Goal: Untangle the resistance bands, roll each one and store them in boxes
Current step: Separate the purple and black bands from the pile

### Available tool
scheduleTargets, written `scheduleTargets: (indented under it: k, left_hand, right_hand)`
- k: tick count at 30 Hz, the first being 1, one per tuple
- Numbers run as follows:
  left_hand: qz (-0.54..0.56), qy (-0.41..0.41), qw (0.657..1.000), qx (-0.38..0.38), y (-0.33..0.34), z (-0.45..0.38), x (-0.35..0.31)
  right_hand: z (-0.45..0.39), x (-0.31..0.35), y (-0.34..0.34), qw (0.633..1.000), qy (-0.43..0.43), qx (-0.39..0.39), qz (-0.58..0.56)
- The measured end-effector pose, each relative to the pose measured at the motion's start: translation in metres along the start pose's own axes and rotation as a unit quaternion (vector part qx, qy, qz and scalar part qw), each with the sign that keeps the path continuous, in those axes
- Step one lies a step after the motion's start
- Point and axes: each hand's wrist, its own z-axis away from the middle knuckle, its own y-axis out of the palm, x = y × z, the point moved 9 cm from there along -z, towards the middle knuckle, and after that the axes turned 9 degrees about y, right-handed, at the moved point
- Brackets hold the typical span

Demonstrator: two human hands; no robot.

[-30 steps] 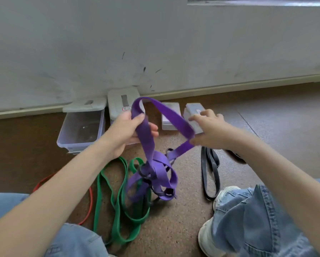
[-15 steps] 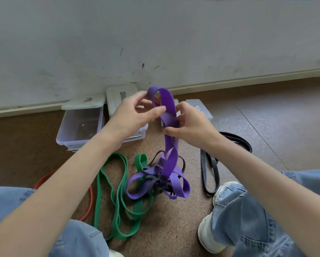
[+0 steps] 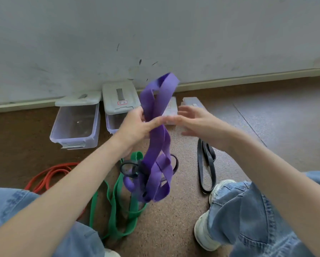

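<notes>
Bare forearms, faded blue denim jeans [image 3: 248,216] and worn white sneakers [image 3: 204,232].

The purple band [image 3: 156,140] is a wide flat strap held up off the floor [image 3: 174,229], its top loop raised in front of the wall and its lower loops hanging knotted with a thin black band [image 3: 127,168]. The green band [image 3: 118,206] lies in long loops on the floor under that tangle, the red band [image 3: 49,175] curled to its left, and a dark grey band [image 3: 205,164] stretched out to the right. Along the wall's foot stand the boxes: an open clear box [image 3: 75,125] with its lid propped behind, a lidded box [image 3: 118,102] beside it, and two smaller boxes [image 3: 191,102] further right, partly hidden.
</notes>
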Motion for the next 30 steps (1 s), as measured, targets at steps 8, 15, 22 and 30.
scheduleTargets:
  k: [8,15,22,30]
  left_hand:
    - [0.164,-0.009,0.985,0.045,0.007,-0.013,-0.032]
    - [-0.2,0.081,0.966,0.145,0.028,0.014,-0.003]
    - [0.002,0.042,0.996,0.076,0.017,0.006,-0.017]
    - [0.174,0.013,0.984,-0.04,-0.005,-0.003,-0.03]
  right_hand:
    - [0.009,0.014,-0.007,0.99,-0.079,-0.097,-0.061]
    - [0.015,0.023,-0.03,0.978,-0.073,-0.131,-0.147]
    - [0.015,0.016,-0.044,0.983,-0.012,-0.129,-0.13]
    - [0.03,-0.004,0.015,0.982,0.066,0.123,0.124]
